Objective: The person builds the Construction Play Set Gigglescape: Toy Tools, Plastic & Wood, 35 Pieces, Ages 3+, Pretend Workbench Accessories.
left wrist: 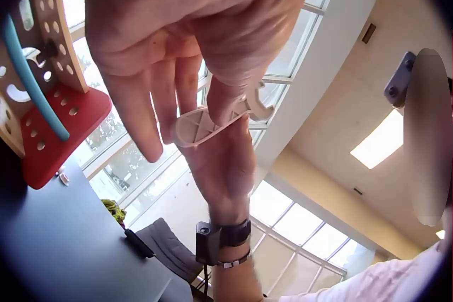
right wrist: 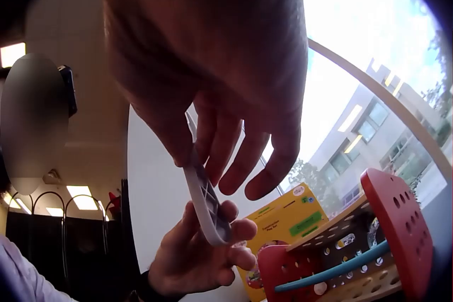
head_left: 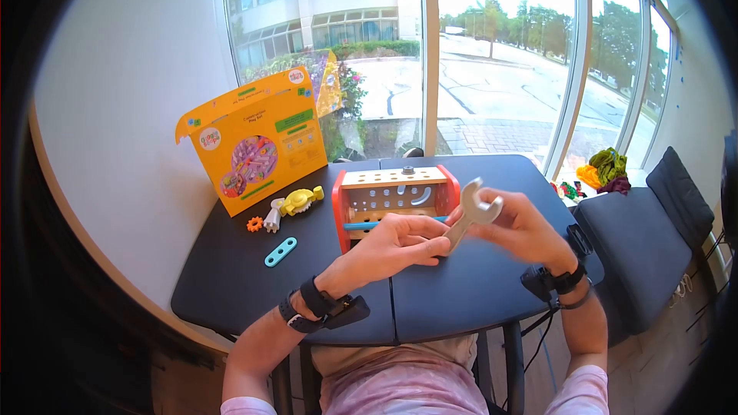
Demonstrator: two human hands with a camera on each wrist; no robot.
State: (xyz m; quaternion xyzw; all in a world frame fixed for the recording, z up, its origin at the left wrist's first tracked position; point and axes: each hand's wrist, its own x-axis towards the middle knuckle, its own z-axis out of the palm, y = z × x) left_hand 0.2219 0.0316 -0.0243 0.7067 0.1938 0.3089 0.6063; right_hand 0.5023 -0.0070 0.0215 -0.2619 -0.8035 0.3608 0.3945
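A light grey toy wrench (head_left: 481,212) is held up over the near side of the table, its open jaw end uppermost. My left hand (head_left: 393,244) pinches the lower handle between thumb and fingers. At the upper end, my right hand (head_left: 524,229) pinches the wrench too, as the right wrist view shows. The ribbed face of the handle (left wrist: 201,126) appears in the left wrist view. Just beyond the hands stands a toy toolbox (head_left: 338,198) with red ends, perforated wooden panels and a blue rod, partly covered by the left hand.
Left of the toolbox lie a teal three-hole strip (head_left: 280,252), an orange gear (head_left: 255,224), a whitish piece (head_left: 273,216) and a yellow piece (head_left: 298,201). Behind them stands an orange-yellow play-set box (head_left: 257,142). A dark chair (head_left: 634,238) is right of the black table (head_left: 461,300).
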